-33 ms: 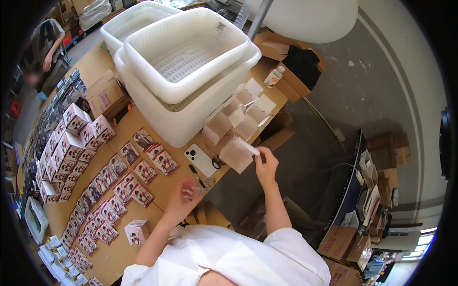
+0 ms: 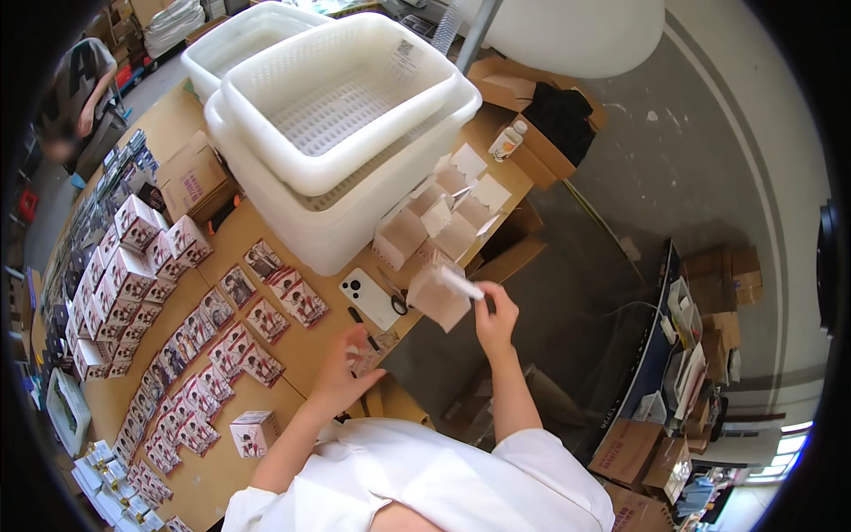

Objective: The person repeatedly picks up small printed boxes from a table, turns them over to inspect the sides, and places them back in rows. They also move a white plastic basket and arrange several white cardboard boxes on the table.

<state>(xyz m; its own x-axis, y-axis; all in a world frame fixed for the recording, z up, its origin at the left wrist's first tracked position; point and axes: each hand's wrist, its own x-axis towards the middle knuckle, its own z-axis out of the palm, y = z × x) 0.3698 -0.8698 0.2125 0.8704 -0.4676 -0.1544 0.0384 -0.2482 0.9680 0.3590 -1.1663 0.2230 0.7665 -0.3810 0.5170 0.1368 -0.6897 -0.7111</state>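
Note:
Beyond the table's edge, my right hand [image 2: 496, 316] pinches the flap of a small open cardboard box [image 2: 438, 300], whose plain inner side shows. My left hand [image 2: 339, 374] is empty, thumb and fingers apart, above the table edge beside a black marker [image 2: 356, 316]. A white phone [image 2: 376, 300] and black-handled scissors [image 2: 399, 306] lie between the hands. Several more open small boxes [image 2: 401, 238] stand grouped behind the held one. Left of my left hand lie rows of printed flat packets [image 2: 262, 364], and a closed printed box [image 2: 254, 434] sits near my left forearm.
Stacked white plastic baskets [image 2: 324, 168] stand at the table's back. Piled printed boxes [image 2: 133, 273] and a brown carton [image 2: 197, 180] are at left. A bottle [image 2: 508, 142] stands at the far corner, near an open carton [image 2: 541, 155]. Another person [image 2: 80, 97] is at the far left.
My left hand's fingers have spread apart, with the thumb stretched out to the right. The box in my right hand has tilted slightly, and its flap has turned.

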